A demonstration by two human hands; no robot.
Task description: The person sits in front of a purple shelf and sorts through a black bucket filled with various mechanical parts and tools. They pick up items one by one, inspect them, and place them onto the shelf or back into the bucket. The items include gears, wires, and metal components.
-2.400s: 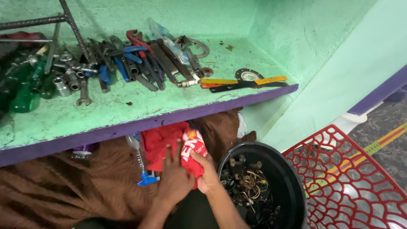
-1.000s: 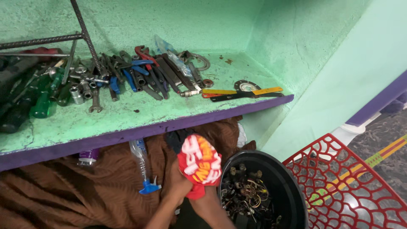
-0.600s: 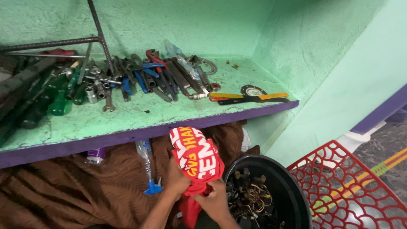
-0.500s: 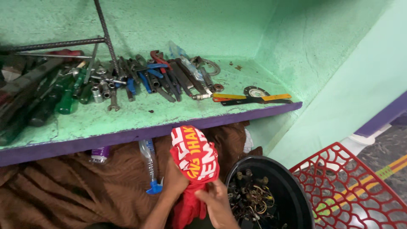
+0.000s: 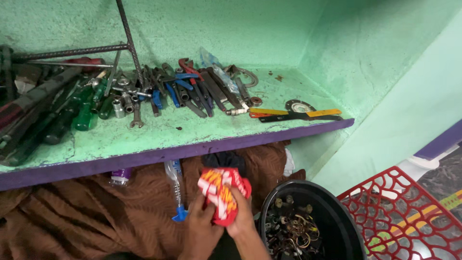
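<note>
Both your hands are low centre of the view, under the purple front edge of the green shelf (image 5: 192, 132). Your left hand (image 5: 199, 231) and right hand (image 5: 240, 216) are pressed together, both clamped on a red cloth (image 5: 221, 190) bunched between them.

Edges: the shelf lip runs just above the cloth, little headroom there. To your right, the black bucket (image 5: 346, 226) sits just beside your right hand, rim near the wrist; it's full of small metal rings and bits. Further right, a red plastic chair (image 5: 409, 207) touches or nearly touches the bucket, can't tell which. To your left, brown fabric (image 5: 72, 216) covers the space under the shelf, the most open side. A clear tube with a blue tip (image 5: 175, 192) hangs just left of your left hand.

Cloth: red with white and yellow print, crumpled into a wad, folds pointing up, a dark bit of fabric behind it.

Shelf top: pliers, wrenches (image 5: 192, 89), green-handled screwdrivers (image 5: 86, 113), a yellow-and-black tool (image 5: 293, 114) near the right edge, well apart from your hands.
</note>
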